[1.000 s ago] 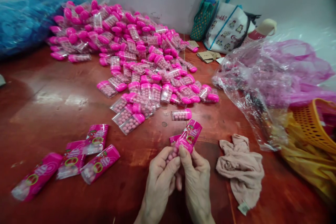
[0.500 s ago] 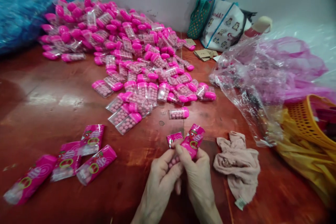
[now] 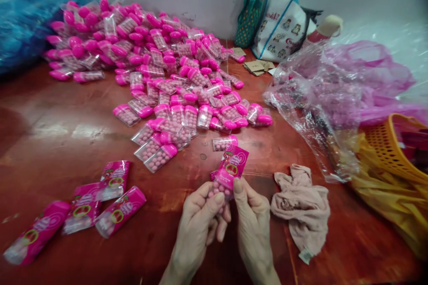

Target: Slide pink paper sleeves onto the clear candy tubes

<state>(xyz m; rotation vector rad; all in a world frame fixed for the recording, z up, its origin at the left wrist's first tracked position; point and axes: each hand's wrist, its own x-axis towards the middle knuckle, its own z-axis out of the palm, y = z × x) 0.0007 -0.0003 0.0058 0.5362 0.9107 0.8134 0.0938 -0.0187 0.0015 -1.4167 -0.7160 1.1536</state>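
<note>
Between my two hands is a clear container of pink balls with a pink printed sleeve over its upper part. My left hand grips the container's lower left side, thumb across the balls. My right hand pinches the sleeve's lower right edge with thumb and fingers. Behind the held container, another pink printed piece is mostly hidden. A capped container lies just beyond. At the left, several sleeved containers lie on the reddish wooden surface.
A large heap of pink-capped containers spreads along the wall. A crumpled cloth lies right of my hands. Farther right are clear and pink plastic bags and a yellow basket. Two bags, one white, stand behind.
The held container and sleeve are now more upright and turned to face the camera, showing more of the balls. My right thumb has moved to the sleeve's lower edge, and my hands are farther apart.
</note>
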